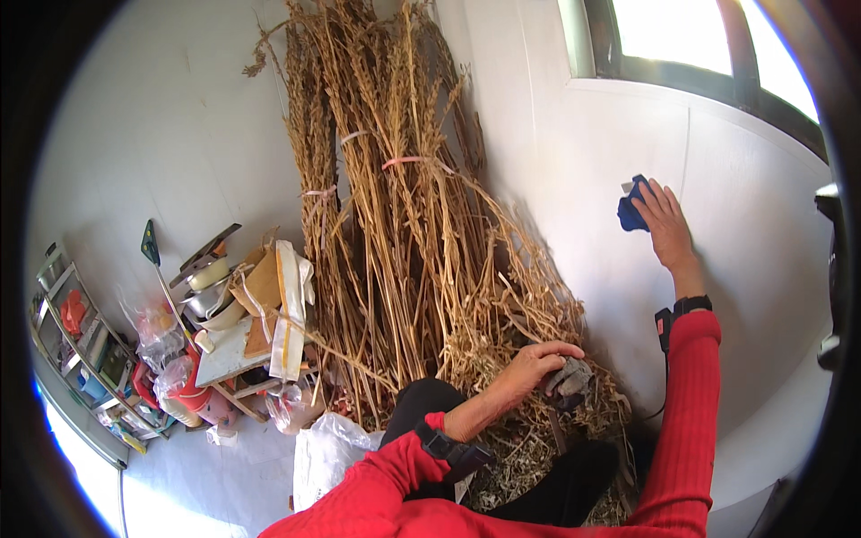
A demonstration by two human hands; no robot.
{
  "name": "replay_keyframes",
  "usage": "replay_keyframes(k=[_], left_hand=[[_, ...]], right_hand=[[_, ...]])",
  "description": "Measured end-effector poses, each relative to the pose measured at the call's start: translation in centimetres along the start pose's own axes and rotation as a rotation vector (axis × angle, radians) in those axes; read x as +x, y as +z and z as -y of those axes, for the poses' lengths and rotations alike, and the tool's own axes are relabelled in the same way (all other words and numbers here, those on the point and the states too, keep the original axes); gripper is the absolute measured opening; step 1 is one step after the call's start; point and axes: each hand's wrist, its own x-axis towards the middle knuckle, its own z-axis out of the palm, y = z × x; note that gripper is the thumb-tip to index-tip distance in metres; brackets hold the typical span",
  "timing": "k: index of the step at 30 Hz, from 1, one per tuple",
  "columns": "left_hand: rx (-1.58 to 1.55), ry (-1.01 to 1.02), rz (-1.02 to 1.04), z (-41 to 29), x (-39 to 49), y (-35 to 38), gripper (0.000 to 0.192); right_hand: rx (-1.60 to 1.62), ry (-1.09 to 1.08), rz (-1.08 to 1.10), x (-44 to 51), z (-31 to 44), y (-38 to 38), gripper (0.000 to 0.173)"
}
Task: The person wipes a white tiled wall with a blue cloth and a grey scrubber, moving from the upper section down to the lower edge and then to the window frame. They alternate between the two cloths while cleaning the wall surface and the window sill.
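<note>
My right hand (664, 225) is pressed with spread fingers towards the white wall (605, 148), holding a crumpled blue cloth (631, 212) against it. Low in the middle, my left hand (531, 370) has its fingers bent over a grey cloth (572, 382), which rests among dry plant stems. Part of the grey cloth lies beneath the fingers, and the thumb is mostly hidden. Behind the left hand, tall bundles of dried stalks (403, 255) lean upright in the corner, tied with pink and pale strips.
Loose dry stems and leaves (511, 457) lie around my legs. A white plastic bag (323, 457) stands by my knee. To the left are a low table (229, 356) with stacked pots and cardboard, red buckets (192, 390) and a metal shelf (87, 336). A window (679, 40) is upper right.
</note>
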Motion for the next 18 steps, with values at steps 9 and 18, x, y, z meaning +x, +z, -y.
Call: replay_keyframes(k=[9, 18], left_hand=[[-0.115, -0.008, -0.027, 2.5, 1.1, -3.4, 0.03], [-0.082, 0.004, -0.049, 1.2, 1.2, -4.6, 0.028]], right_hand=[[-0.011, 0.007, -0.008, 0.2, 0.5, -0.4, 0.046], [-0.061, -0.002, 0.028, 0.2, 0.6, -0.4, 0.044]])
